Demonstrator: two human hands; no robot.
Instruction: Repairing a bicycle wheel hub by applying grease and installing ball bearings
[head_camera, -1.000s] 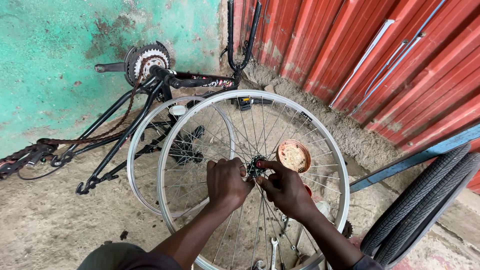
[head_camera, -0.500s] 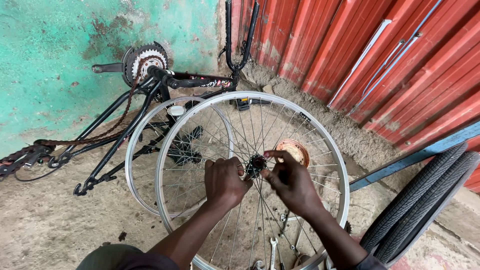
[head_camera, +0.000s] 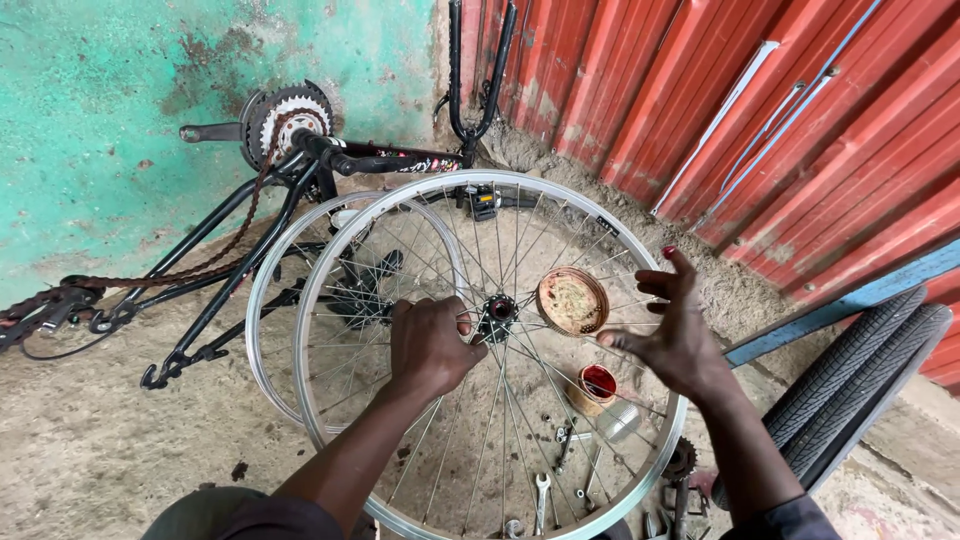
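Observation:
A silver spoked bicycle wheel (head_camera: 330, 260) stands upright in front of me. My left hand (head_camera: 430, 345) is closed on its spokes right beside the dark hub (head_camera: 497, 317). Off to the right of the hub, my right hand (head_camera: 675, 335) hovers with the fingers spread and nothing in them. Behind the spokes, a round tin lid (head_camera: 572, 300) holding greenish grease lies on the ground.
A second wheel (head_camera: 262, 310) and an upturned black bicycle frame (head_camera: 250, 215) with chain and sprocket lean on the green wall. A small red pot (head_camera: 597, 384), wrenches (head_camera: 541, 497) and small parts lie on the sandy ground. Tyres (head_camera: 850, 380) stand at right by the red corrugated wall.
My right hand has come off the hub and moved right, opening its fingers. The left hand stays at the hub.

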